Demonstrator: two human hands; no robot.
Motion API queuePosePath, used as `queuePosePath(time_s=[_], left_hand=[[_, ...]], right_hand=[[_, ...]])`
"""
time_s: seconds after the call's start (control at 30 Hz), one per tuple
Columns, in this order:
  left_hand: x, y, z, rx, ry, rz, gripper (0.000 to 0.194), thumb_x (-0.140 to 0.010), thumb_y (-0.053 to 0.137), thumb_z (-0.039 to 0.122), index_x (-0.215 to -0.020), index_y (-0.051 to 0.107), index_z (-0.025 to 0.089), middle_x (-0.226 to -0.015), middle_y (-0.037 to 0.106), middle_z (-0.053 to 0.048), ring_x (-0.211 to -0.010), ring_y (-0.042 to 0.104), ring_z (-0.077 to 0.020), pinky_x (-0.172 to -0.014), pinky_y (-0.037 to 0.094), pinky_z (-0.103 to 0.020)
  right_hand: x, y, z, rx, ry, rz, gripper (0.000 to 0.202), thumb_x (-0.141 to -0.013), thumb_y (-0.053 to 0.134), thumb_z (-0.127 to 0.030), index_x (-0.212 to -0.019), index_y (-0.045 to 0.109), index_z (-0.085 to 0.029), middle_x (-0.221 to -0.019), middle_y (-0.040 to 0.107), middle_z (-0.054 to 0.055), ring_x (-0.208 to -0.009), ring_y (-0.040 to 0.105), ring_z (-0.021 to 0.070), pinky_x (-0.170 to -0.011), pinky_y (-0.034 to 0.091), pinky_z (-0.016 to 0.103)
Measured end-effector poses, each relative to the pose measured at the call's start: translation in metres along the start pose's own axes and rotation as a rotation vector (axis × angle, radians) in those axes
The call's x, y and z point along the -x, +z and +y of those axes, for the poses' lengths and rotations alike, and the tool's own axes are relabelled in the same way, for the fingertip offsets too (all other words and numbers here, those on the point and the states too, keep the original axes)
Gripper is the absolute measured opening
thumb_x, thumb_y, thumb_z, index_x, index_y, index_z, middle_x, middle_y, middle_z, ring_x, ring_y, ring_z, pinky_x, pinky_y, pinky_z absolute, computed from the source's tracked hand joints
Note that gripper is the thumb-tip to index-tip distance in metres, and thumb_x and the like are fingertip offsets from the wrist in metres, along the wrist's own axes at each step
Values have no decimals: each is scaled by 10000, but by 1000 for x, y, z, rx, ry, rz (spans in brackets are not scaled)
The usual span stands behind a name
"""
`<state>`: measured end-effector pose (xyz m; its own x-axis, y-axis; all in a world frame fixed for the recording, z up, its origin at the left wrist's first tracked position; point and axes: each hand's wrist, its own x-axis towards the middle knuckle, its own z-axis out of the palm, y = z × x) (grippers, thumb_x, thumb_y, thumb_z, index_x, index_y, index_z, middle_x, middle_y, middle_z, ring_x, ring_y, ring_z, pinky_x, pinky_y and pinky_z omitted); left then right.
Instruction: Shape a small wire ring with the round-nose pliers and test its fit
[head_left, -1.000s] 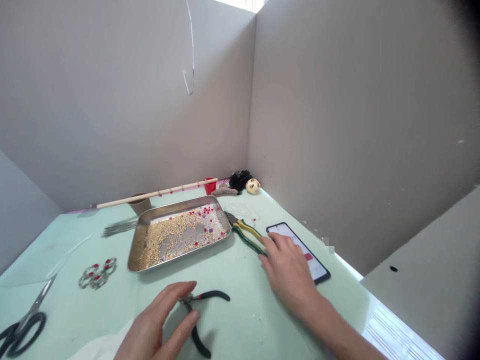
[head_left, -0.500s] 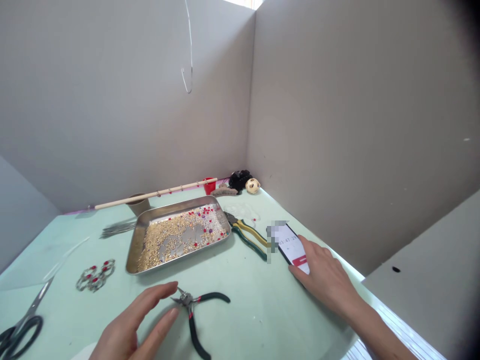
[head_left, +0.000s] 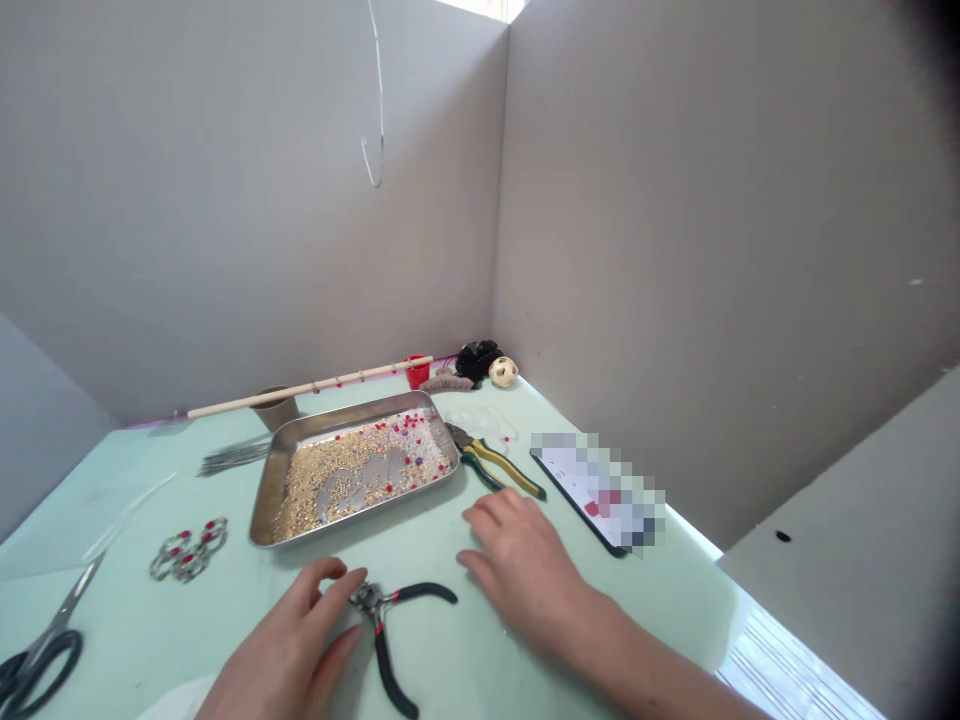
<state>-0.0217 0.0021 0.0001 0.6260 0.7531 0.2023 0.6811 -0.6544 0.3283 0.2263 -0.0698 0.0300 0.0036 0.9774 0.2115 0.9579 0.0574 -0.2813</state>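
Observation:
My left hand [head_left: 289, 640] is at the jaws of small black-handled pliers [head_left: 379, 610], its index fingertip over or against the jaw tips and its thumb apart below. I cannot tell whether it touches them. The pliers lie on the table with their handles spread. To the right, my right hand [head_left: 525, 570] hovers low over or rests on the table, thumb and fingers apart, holding nothing. It is between those pliers and a phone [head_left: 581, 500] that lies face up, partly pixelated. Green-and-yellow pliers [head_left: 499, 465] lie just beyond its fingers.
A metal tray [head_left: 262, 515] holds gold, clear and red beads. Left of it are red-beaded wire pieces [head_left: 191, 550], scissors [head_left: 52, 635] and a bundle of thin wires [head_left: 232, 456]. At the back, a wooden stick [head_left: 262, 400] spans a brown cup [head_left: 276, 412] and a red cup [head_left: 418, 374].
My right hand has let go of the phone and moved left, towards the small pliers. My left hand has shifted slightly right, its index finger now over the pliers' jaws.

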Motion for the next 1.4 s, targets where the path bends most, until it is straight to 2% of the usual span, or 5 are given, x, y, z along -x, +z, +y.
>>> queuePosePath(time_s=[0.2,0.6,1.17,1.3,1.4], left_hand=[[-5,5,14,38,-35,-96,255,-849,443,277,-1024,628,277,-964,645,-43,-788,641,-189,-716,509,-273],[-14,-6,11,40,-101,-195,201,-865,404,265,-801,592,232,-808,629,-16,-709,611,-170,-640,454,-250],[-6,3,-2,36,-21,367,188,-847,475,356,-911,603,232,-1027,612,-55,-885,623,-181,-662,524,-214],[-3,4,-9,193,-157,372,225,-812,531,416,-928,619,244,-1147,552,-53,-1000,586,-222,-450,498,-167],[-2,9,-14,341,-239,384,217,-782,582,425,-889,625,241,-1220,525,-33,-1095,550,-245,-722,566,-254]], right_hand=[[-8,36,-40,-17,-385,-106,365,-801,586,-474,-1021,581,-183,-919,601,63,-864,513,234,-743,454,370],[-19,42,-59,-42,-343,-193,532,-752,501,-622,-932,609,-133,-856,575,101,-839,505,270,-755,466,471],[-23,59,-56,-492,-230,107,289,-647,540,-205,-927,608,-177,-856,558,51,-833,494,204,-753,448,325],[-29,61,-57,-880,-4,-52,297,-704,536,-161,-971,655,-216,-881,619,15,-806,567,153,-764,468,271],[-32,65,-57,-1122,106,-246,280,-762,536,-194,-1017,648,-222,-815,630,-11,-655,562,114,-637,475,239]])
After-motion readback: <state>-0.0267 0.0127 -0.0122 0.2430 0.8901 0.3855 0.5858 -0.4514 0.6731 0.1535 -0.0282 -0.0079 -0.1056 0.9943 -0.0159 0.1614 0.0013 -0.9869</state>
